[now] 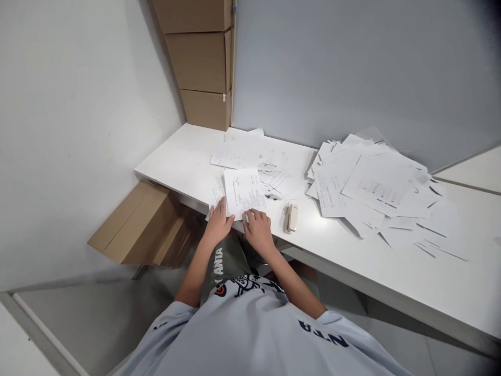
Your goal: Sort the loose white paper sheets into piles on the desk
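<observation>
A printed sheet of paper (245, 190) lies at the front edge of the white table, turned slightly. On its lower left side my left hand (219, 224) rests with fingers stretched and the thumb apart, close to the sheet's corner. Beneath that hand another paper (218, 194) shows in part. My right hand (259, 230) has its fingers bent over the sheet's lower right corner, with the thumb at the near edge. Just right of this hand, a beige stapler (290, 218) sits on the table, touched by neither hand.
Loose papers (238, 151) lie behind the sheet. A large, untidy heap of papers (376, 183) covers the table (415, 284) further right. Cardboard boxes (199, 62) are stacked at the back left corner, and another cardboard box (133, 224) stands below the table's left end.
</observation>
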A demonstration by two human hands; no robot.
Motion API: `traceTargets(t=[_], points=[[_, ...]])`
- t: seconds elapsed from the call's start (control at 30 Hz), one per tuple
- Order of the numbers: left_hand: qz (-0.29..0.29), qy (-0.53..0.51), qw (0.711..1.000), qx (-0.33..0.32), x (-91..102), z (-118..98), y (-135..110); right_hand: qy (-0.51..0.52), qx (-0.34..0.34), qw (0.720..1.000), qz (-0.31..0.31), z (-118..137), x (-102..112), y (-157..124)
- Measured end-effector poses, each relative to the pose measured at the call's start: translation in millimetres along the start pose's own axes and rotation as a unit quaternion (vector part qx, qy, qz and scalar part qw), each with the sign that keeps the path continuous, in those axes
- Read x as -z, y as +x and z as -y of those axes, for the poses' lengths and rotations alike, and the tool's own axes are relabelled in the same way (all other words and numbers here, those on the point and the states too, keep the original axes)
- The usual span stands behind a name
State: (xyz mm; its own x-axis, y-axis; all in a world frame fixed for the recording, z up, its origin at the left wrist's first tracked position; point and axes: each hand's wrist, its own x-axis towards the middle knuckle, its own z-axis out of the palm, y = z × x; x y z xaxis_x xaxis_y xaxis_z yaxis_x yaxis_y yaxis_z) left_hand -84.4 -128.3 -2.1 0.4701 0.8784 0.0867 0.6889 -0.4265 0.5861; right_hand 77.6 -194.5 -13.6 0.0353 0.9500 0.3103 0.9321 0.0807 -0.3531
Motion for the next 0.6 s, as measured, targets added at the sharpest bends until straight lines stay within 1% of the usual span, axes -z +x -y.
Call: traceTargets(t=[0.07,0.13,0.2,0.27,0.33,0.47,0.6], points=[[-0.002,0.020,1.000,-0.010,-2.4,-1,-3,0.007,0.033,0.999,-0.004,-8,-3,2],[-0.004,0.036,0.999,-0.019,-6.5,0,-5,0.009,0.065,0.998,0.015,-14,-3,4],[-0.010,0.046,0.999,-0.025,-11.0,1,-6,0.000,0.071,0.997,0.042,-16,-1,5],[-0.019,0.047,0.998,-0.027,-14.5,2,-6,-0.022,0.055,0.997,0.055,-15,3,5],[-0.029,0.044,0.998,-0.027,-16.3,1,-7,-0.045,0.040,0.997,0.052,-12,5,2],[-0.037,0.050,0.998,-0.028,-16.6,-1,-11,-0.069,0.021,0.997,0.023,-6,3,-8],[-0.050,0.067,0.996,-0.030,-17.3,-2,-18,-0.069,-0.017,0.997,0.001,-2,-1,-13]])
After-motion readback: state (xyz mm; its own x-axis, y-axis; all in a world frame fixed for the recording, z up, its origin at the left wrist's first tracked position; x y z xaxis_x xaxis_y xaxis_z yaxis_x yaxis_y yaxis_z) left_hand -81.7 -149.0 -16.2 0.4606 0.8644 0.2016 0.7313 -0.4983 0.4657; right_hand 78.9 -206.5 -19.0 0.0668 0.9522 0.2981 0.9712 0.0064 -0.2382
